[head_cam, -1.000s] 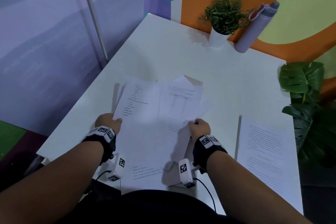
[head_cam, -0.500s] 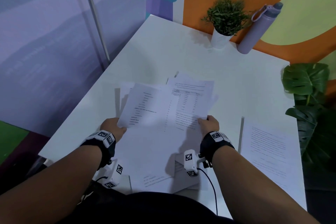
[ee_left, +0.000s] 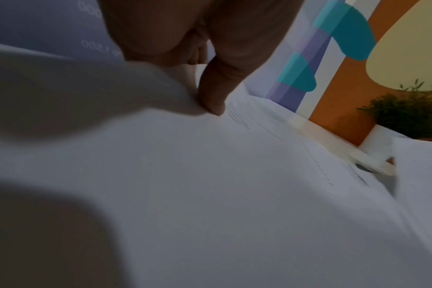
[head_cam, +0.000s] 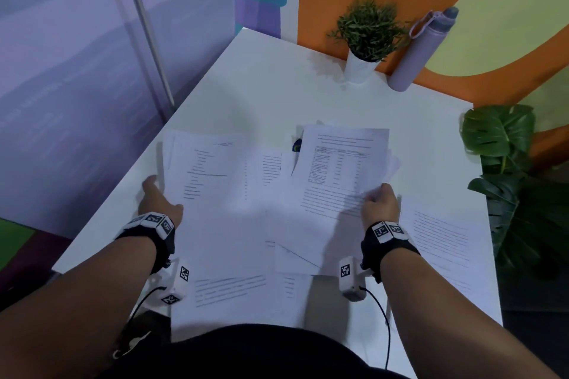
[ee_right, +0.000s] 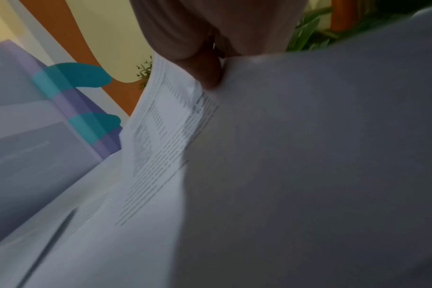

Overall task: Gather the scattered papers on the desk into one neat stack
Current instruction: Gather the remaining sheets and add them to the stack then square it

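Note:
Several printed white sheets lie overlapping on the white desk [head_cam: 277, 86]. My left hand [head_cam: 155, 198] grips the left edge of a sheet with a list [head_cam: 203, 172], thumb [ee_left: 211, 97] on top. My right hand [head_cam: 380, 204] pinches the right side of a sheet with a table [head_cam: 341, 160], its thumb [ee_right: 207, 72] pressed on the paper. More sheets [head_cam: 234, 283] lie below near the desk's front edge. A separate printed page [head_cam: 440, 243] lies at the right of my right hand.
A small potted plant [head_cam: 365, 37] and a lilac bottle [head_cam: 418, 52] stand at the desk's far edge against an orange wall. A large leafy plant [head_cam: 505, 144] stands beyond the desk's right edge.
My hands have moved apart, the left one leftward and the right one rightward. The list sheet and the table sheet have spread away from each other.

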`<state>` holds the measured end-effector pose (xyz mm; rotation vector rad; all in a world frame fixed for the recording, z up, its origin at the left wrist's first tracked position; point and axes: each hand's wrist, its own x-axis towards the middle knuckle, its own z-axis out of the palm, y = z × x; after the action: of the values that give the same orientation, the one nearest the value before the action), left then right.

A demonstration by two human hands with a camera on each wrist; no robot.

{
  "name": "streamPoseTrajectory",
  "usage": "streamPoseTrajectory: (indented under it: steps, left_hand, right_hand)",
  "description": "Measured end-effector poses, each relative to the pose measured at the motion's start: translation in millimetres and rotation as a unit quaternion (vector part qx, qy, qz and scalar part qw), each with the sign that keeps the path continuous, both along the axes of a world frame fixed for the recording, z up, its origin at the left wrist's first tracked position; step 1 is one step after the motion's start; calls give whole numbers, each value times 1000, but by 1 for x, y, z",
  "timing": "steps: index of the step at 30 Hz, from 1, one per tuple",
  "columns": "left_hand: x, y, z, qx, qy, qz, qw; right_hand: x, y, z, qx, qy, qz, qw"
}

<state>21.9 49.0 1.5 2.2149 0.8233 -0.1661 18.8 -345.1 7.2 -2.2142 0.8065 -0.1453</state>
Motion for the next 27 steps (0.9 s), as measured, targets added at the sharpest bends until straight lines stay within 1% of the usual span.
streamPoseTrajectory:
  steps: [2,3,5,7,8,11,13,15,17,18,21,22,24,25,27]
  left_hand:
    - [4,8,2,4,23,27,999]
    - [5,10,4,22,37,15,999]
    - [6,10,10,69,54,-54,995]
    - [5,5,12,73,70,-113,988]
    - [3,1,13,58,88,-129,986]
    - [-1,-14,13,10,136,-154,979]
    - [-4,-25,14,-19,151,-172,973]
    - [-6,-33,12,-64,146,-193,968]
    - [-10,-39,10,-101,136,-224,960]
    - [-12,-43,8,-97,131,-244,956]
    - [-16,-53,7,-11,101,-289,952]
    - [-15,-53,10,15,74,-283,956]
    - [-9,-47,24,63,-5,-245,967]
    - [-5,-43,35,93,-45,-224,969]
    - [5,-37,57,148,-118,-187,964]
  right_hand:
    - [-9,-11,3,18,24,24,999]
    - [-13,-16,4,29,37,34,998]
    - [-22,-25,4,23,48,49,997]
    - [-29,-30,5,18,43,38,998]
    - [-32,-29,5,29,46,23,998]
    - [-33,-22,0,114,58,-24,992]
    - [-32,-16,-6,94,107,-2,990]
    - [-33,-10,-15,61,141,30,988]
    - [-38,-2,-21,74,155,46,984]
    - [-40,1,-22,86,159,55,982]
    - [-44,11,-24,102,166,81,978]
    - [-45,13,-23,95,167,85,978]
    - [-46,13,-19,79,169,83,979]
    - [-46,11,-18,70,168,79,980]
    - [-48,4,-15,52,168,71,982]
